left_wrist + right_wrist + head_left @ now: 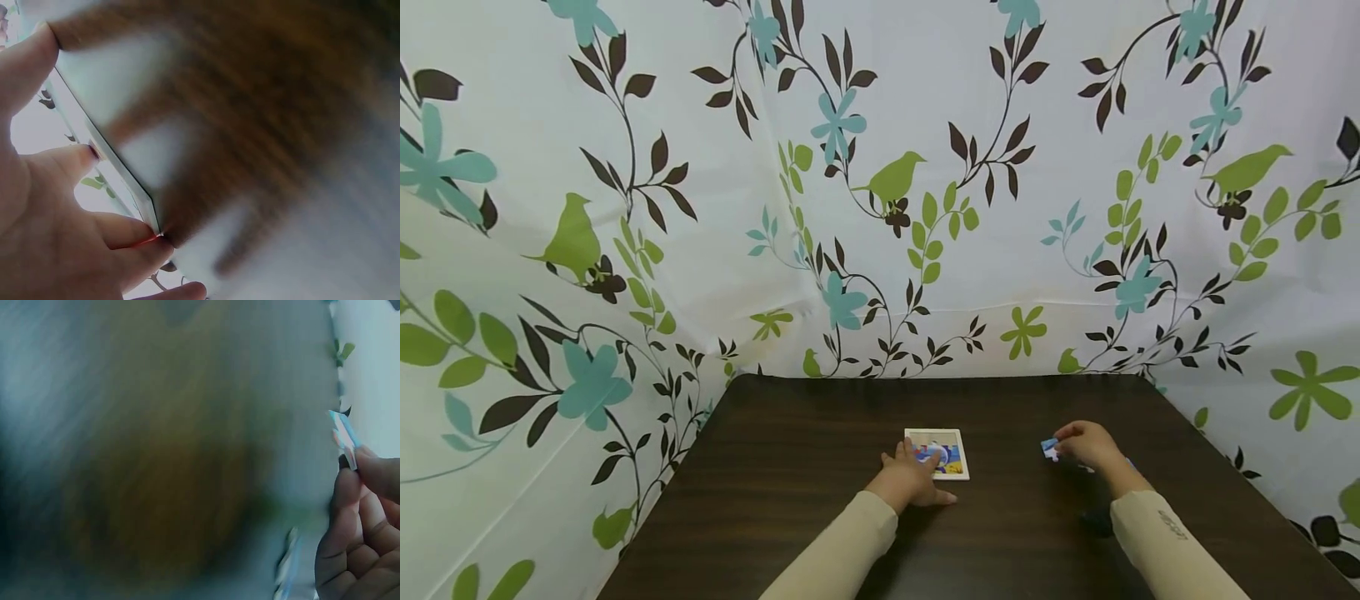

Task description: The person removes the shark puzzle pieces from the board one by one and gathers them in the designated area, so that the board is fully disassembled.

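Right of the framed picture (952,455) that your spread left hand (909,482) touches on the surface (790,483), your right hand (1090,447) pinches a small piece (1048,449) by its edge, which a slackened fingertip grip could drop.

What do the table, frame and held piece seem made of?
Table: wood or wood-look laminate, glossy; grain streaks and reflections show.
Frame: probably wood or card, matte; its border looks plain and pale.
Held piece: perhaps printed card or wood, smooth; thin, flat, coloured.
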Available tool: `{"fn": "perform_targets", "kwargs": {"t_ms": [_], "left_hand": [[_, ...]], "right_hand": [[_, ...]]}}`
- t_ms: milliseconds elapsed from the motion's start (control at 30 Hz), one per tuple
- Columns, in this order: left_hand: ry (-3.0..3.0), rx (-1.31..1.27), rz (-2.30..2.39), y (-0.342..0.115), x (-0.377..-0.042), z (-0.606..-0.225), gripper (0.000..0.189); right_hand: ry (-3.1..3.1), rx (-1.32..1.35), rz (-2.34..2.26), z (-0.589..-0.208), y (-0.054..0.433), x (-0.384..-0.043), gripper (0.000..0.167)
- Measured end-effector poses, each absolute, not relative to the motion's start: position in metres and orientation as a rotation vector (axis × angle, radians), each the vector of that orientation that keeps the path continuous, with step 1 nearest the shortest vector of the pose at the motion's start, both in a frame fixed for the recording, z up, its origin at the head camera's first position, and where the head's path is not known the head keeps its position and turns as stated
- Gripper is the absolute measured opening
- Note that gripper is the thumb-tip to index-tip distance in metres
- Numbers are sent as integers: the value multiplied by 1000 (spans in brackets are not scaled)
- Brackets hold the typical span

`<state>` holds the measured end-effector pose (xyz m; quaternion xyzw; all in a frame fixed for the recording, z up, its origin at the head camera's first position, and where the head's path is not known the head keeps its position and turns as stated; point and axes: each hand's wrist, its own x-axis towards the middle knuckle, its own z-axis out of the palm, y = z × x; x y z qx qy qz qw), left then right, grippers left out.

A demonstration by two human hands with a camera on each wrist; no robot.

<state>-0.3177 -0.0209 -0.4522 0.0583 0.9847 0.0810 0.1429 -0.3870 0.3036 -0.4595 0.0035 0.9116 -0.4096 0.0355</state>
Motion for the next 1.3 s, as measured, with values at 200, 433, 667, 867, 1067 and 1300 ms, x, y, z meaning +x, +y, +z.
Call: {"fn": "perform_targets", "kwargs": {"t_ms": [200,433,667,867,1067,1300], "left_hand": [[2842,166,229,-26,-319,-456,84],[2834,163,236,-25,-320,-461,84],[2844,167,210,-25,-321,-460,83],[2840,175,200,-23,-321,-458,83],[2847,181,232,-23,-321,-460,82],[2849,194,235,-23,-321,-458,82]], "right_hand": [[2809,-12,-1207,-473,307,-388,18],[2869,-15,-1127,-477,305,-388,17],[2881,-1,-1091,-477,305,-389,18],[2931,8,-1003,-476,303,-388,19],[2965,-2,-962,-475,303,-386,20],[3014,-49,-969,-464,282,-384,17]]}}
